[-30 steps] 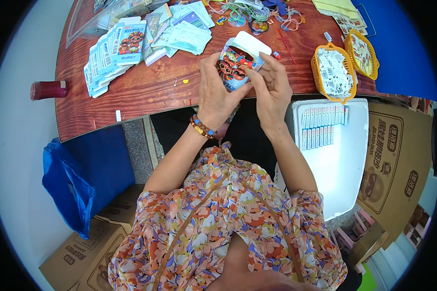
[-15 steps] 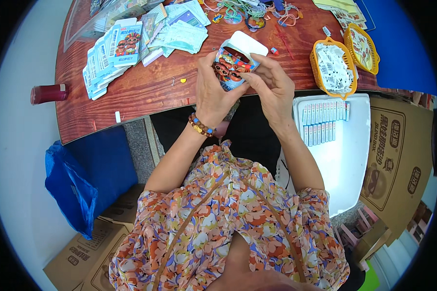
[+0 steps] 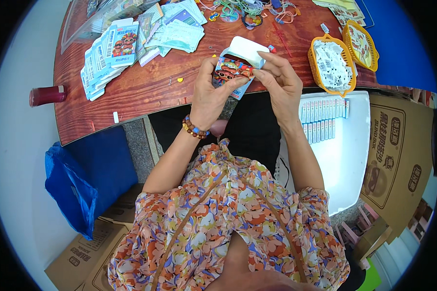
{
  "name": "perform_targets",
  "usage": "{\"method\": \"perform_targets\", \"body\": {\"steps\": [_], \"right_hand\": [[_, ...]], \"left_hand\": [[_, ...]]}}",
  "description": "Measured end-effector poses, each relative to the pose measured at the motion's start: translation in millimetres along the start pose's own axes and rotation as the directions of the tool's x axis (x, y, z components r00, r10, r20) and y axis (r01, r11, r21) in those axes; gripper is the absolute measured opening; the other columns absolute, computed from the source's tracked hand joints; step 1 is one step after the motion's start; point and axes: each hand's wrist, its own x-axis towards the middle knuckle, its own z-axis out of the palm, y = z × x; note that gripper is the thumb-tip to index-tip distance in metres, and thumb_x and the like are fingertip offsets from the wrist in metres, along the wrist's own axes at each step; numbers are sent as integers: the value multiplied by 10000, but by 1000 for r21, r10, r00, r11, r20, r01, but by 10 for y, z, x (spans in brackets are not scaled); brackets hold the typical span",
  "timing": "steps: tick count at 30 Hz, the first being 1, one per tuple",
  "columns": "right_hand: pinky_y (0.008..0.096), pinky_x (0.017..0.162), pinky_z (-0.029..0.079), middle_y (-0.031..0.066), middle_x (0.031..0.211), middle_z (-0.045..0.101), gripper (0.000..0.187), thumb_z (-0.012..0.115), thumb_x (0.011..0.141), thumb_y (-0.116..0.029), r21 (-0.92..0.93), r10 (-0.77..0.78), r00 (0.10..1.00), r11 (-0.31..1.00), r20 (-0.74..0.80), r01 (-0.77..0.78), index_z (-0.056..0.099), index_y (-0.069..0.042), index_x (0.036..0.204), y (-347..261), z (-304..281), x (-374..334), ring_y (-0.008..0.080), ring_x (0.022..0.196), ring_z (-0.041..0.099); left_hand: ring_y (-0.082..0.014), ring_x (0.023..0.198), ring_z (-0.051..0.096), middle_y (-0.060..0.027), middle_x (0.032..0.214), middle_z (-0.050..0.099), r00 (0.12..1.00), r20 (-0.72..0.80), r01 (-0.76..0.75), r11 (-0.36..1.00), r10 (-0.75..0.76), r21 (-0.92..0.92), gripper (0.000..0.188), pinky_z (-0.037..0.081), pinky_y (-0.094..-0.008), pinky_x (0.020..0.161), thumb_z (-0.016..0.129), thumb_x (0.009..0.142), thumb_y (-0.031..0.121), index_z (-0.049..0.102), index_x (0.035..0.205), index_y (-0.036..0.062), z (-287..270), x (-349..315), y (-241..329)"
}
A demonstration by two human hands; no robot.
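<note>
The view comes from the left one of two fisheye cameras, worn side by side on the person's head. It looks steeply down over the flowered blouse, which fills the lower middle, and forward onto the desk, which crosses the upper part. The fingers appear quite near, above the centre. The lens is very wide (straight edges bend, and the corners are black), so it also takes in a pale wall at left and a cardboard box at right.

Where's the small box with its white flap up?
Head view, upper centre: the small box is between the left hand and right hand, by the table's near edge.
</note>
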Motion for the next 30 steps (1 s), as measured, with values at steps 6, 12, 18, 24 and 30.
{"method": "perform_targets", "body": {"steps": [6, 12, 18, 24, 30], "right_hand": [[226, 785, 504, 86, 1040, 699, 356, 645, 916, 7, 73, -55, 997, 996, -63, 59, 580, -6, 1267, 84, 52, -40, 112, 948, 660], [259, 897, 518, 108, 1102, 680, 352, 649, 903, 20, 69, 0, 999, 998, 33, -3, 607, 25, 1253, 108, -46, -3, 145, 1008, 656], [264, 872, 530, 99, 1052, 692, 298, 644, 914, 2, -33, 43, 992, 999, 116, -39, 627, 32, 1210, 146, -149, 33, 129, 986, 660], [268, 888, 527, 102, 1103, 677, 267, 638, 918, 1, 113, 35, 999, 993, 1, -35, 627, 43, 1181, 167, -78, 27, 139, 1007, 658], [276, 919, 522, 103, 1143, 661, 281, 644, 905, 20, 83, 53, 995, 995, 82, -60, 620, 42, 1184, 55, -159, 65, 155, 1036, 650]], "left_hand": [[-112, 937, 600, -67, 1040, 610, 1000, 28, 7, 1000, -7, 10, 450, 511, -283, 815, 793, 813, 172, 530, 1133, -7, 33, 5, 34], [-117, 990, 613, -79, 1105, 634, 994, 103, -22, 986, 40, -168, 417, 514, -282, 847, 655, 948, 180, 501, 1275, -27, 113, -66, 76], [-81, 925, 618, -51, 1043, 664, 994, 94, 64, 998, -61, -27, 304, 507, -245, 804, 580, 996, 179, 575, 1220, -27, -51, -39, 121], [-71, 890, 627, -60, 1049, 671, 989, 105, 106, 994, -103, -30, 302, 511, -232, 769, 619, 965, 111, 566, 1222, -38, -43, -57, 163], [-126, 903, 655, -108, 1093, 661, 991, 96, -93, 995, 90, 35, 396, 537, -260, 780, 632, 941, 58, 488, 1304, -8, -127, -83, 216]]}}
